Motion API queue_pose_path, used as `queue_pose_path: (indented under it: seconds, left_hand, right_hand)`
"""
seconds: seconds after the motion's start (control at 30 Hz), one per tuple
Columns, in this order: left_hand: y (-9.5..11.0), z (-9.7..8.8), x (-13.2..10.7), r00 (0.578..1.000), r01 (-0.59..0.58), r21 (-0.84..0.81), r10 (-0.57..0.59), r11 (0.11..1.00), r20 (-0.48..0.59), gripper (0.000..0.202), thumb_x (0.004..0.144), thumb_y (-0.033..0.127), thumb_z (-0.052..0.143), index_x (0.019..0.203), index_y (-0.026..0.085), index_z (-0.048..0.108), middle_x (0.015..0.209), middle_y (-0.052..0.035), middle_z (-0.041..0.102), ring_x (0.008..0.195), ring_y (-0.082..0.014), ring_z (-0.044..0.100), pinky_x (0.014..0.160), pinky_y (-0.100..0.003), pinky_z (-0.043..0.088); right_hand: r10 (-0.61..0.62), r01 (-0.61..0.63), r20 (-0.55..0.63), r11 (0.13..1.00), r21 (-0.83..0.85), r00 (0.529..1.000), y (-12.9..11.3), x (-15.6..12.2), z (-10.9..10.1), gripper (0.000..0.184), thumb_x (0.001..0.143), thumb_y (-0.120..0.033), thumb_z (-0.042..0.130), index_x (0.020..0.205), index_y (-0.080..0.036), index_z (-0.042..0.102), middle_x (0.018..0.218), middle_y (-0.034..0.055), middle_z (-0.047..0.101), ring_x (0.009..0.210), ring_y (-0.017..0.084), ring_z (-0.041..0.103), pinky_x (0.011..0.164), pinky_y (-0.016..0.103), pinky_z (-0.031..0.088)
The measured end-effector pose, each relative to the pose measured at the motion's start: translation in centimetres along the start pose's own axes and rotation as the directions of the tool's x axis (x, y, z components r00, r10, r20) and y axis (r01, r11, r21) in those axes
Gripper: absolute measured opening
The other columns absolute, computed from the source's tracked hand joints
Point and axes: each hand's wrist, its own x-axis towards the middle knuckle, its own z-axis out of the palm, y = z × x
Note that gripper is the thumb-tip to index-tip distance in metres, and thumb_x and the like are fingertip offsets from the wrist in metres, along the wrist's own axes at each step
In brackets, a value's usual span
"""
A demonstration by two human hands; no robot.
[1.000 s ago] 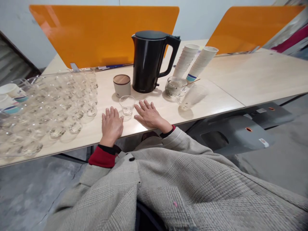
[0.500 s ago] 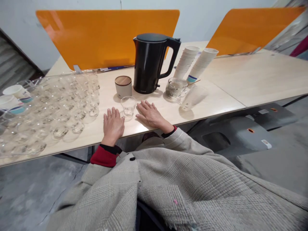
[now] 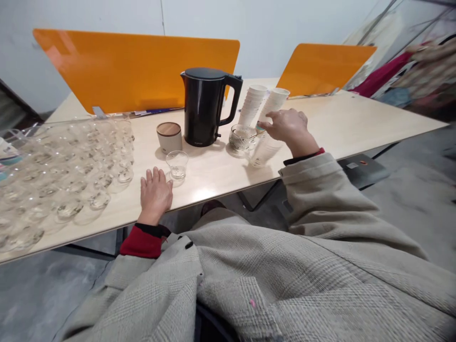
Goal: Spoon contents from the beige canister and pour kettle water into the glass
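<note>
My left hand [image 3: 154,192] lies flat on the table, fingers spread, just left of a small clear glass [image 3: 177,164]. My right hand [image 3: 287,126] hovers above the table with curled fingers, its fingertips close to the base of two leaning stacks of white paper cups [image 3: 262,105]. Nothing shows in that hand. Under it lies a clear plastic cup [image 3: 262,151] on its side, and beside it stands a ribbed glass bowl [image 3: 242,137]. A black electric kettle [image 3: 204,105] stands behind, with a lidded beige jar [image 3: 169,136] to its left.
Several rows of small clear glasses [image 3: 81,161] cover the table's left part. Orange dividers [image 3: 131,66] stand along the back of the light wood table [image 3: 356,121]. Paper cups [image 3: 7,152] sit at the far left edge. Grey floor lies to the right.
My right hand has lifted off the table beside the small glass and moved right and back, over to the paper cup stacks. The view has shifted right. My left hand stays flat.
</note>
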Motion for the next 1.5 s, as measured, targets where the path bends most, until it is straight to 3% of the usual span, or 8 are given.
queue_pose_path:
  seconds: [0.2, 0.33, 0.77, 0.9, 1.03, 1.13, 1.3, 1.5]
  left_hand:
    - [-0.3, 0.5, 0.1, 0.999, -0.013, -0.009, 0.013, 1.000, -0.033, 0.069, 0.108, 0.037, 0.028, 0.164, 0.000, 0.046, 0.176, -0.0251, 0.040, 0.167, -0.0445, 0.033, 0.135, -0.065, 0.029]
    - [-0.4, 0.5, 0.1, 0.999, -0.026, -0.005, 0.026, 1.000, -0.038, 0.069, 0.108, 0.037, 0.028, 0.163, -0.001, 0.046, 0.176, -0.0253, 0.040, 0.166, -0.0464, 0.034, 0.134, -0.066, 0.030]
    - [-0.5, 0.7, 0.1, 0.999, -0.021, -0.009, 0.020, 1.000, -0.043, 0.067, 0.109, 0.036, 0.030, 0.163, 0.003, 0.047, 0.176, -0.0247, 0.041, 0.166, -0.0444, 0.035, 0.134, -0.065, 0.032]
    - [-0.3, 0.5, 0.0, 1.000, -0.006, -0.004, 0.006, 1.000, -0.023, 0.066, 0.110, 0.038, 0.031, 0.164, 0.004, 0.046, 0.177, -0.0227, 0.039, 0.167, -0.0430, 0.033, 0.135, -0.062, 0.030]
    - [0.0, 0.3, -0.1, 1.000, 0.014, -0.001, -0.014, 1.000, 0.006, 0.067, 0.110, 0.037, 0.031, 0.166, 0.004, 0.043, 0.179, -0.0211, 0.036, 0.169, -0.0415, 0.030, 0.137, -0.060, 0.027]
    - [0.1, 0.2, -0.1, 1.000, 0.014, -0.006, -0.014, 1.000, 0.018, 0.067, 0.110, 0.037, 0.031, 0.167, 0.002, 0.042, 0.179, -0.0222, 0.035, 0.169, -0.0417, 0.030, 0.137, -0.062, 0.027]
    - [0.2, 0.0, -0.4, 1.000, 0.017, 0.003, -0.017, 1.000, 0.007, 0.066, 0.110, 0.036, 0.032, 0.166, 0.002, 0.043, 0.178, -0.0217, 0.038, 0.168, -0.0416, 0.031, 0.137, -0.060, 0.027]
    - [0.4, -0.3, -0.6, 1.000, 0.007, 0.017, -0.007, 1.000, 0.011, 0.066, 0.111, 0.036, 0.032, 0.165, 0.000, 0.044, 0.178, -0.0222, 0.039, 0.168, -0.0425, 0.032, 0.136, -0.060, 0.028]
  right_hand:
    - [0.034, -0.016, 0.222, 0.996, -0.082, 0.974, -0.3, 2.1, -0.2, 0.035, 0.102, -0.046, 0.069, 0.124, -0.022, 0.082, 0.126, 0.0143, 0.079, 0.124, 0.035, 0.069, 0.101, 0.050, 0.052]
    - [-0.001, 0.020, 0.262, 0.997, -0.071, 0.965, -1.3, 1.9, -0.7, 0.027, 0.098, -0.027, 0.075, 0.123, -0.022, 0.083, 0.130, 0.0123, 0.079, 0.123, 0.032, 0.070, 0.098, 0.044, 0.053]
    - [0.148, -0.137, -0.074, 0.980, 0.145, 0.986, -0.5, -0.5, -2.8, 0.038, 0.101, -0.011, 0.059, 0.130, -0.010, 0.082, 0.132, 0.0242, 0.079, 0.119, 0.024, 0.071, 0.089, 0.037, 0.044]
    - [0.102, -0.042, -0.232, 0.967, 0.250, 0.967, -0.7, -3.6, -4.4, 0.036, 0.102, -0.014, 0.057, 0.126, -0.011, 0.084, 0.129, 0.0200, 0.081, 0.122, 0.027, 0.075, 0.100, 0.038, 0.052]
    - [-0.060, 0.198, -0.370, 0.916, 0.349, 0.927, -3.5, -7.3, -5.2, 0.039, 0.105, -0.029, 0.048, 0.122, -0.026, 0.083, 0.120, 0.0083, 0.085, 0.113, 0.028, 0.079, 0.103, 0.044, 0.061]
    - [-0.183, 0.338, -0.396, 0.866, 0.369, 0.900, -7.3, -9.3, -5.1, 0.039, 0.105, -0.031, 0.046, 0.117, -0.024, 0.083, 0.119, 0.0072, 0.085, 0.114, 0.027, 0.079, 0.106, 0.043, 0.062]
    - [-0.390, 0.479, -0.306, 0.819, 0.316, 0.869, -13.3, -10.2, -3.2, 0.041, 0.110, -0.028, 0.044, 0.116, -0.022, 0.084, 0.113, 0.0058, 0.084, 0.113, 0.026, 0.074, 0.104, 0.041, 0.057]
    - [-0.573, 0.619, -0.259, 0.769, 0.160, 0.778, -17.4, -9.9, -0.3, 0.039, 0.109, -0.017, 0.046, 0.107, -0.017, 0.086, 0.100, 0.0126, 0.081, 0.100, 0.028, 0.068, 0.088, 0.039, 0.049]
